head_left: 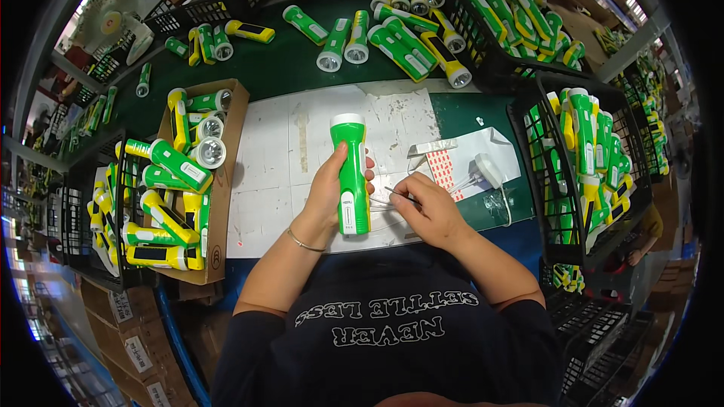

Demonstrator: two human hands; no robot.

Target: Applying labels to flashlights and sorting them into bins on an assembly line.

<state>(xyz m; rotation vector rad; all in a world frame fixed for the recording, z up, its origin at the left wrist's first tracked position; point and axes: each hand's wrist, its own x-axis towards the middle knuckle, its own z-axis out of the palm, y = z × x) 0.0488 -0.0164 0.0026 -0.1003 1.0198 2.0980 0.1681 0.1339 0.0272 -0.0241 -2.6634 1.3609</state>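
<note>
My left hand (324, 190) is wrapped round a green flashlight (351, 173) with yellow edges and a white head. The flashlight stands lengthwise over the white work surface (271, 143), head pointing away from me. Just right of its lower end, my right hand (430, 209) has thumb and fingers pinched together on a thin cord (382, 203). The cord's tip is hidden by the fingers. Pale cords run on to a white plug-like block (489, 170) at the right. Between them lies a strip of red-marked stickers (443, 172) on white paper.
At the left stands a cardboard box (226, 203) heaped with flashlights, beside a black crate (72, 215). Two more black crates of flashlights, one near right (554, 173) and one far right (483, 53), flank the surface. Loose flashlights (332, 45) lie along the green far side.
</note>
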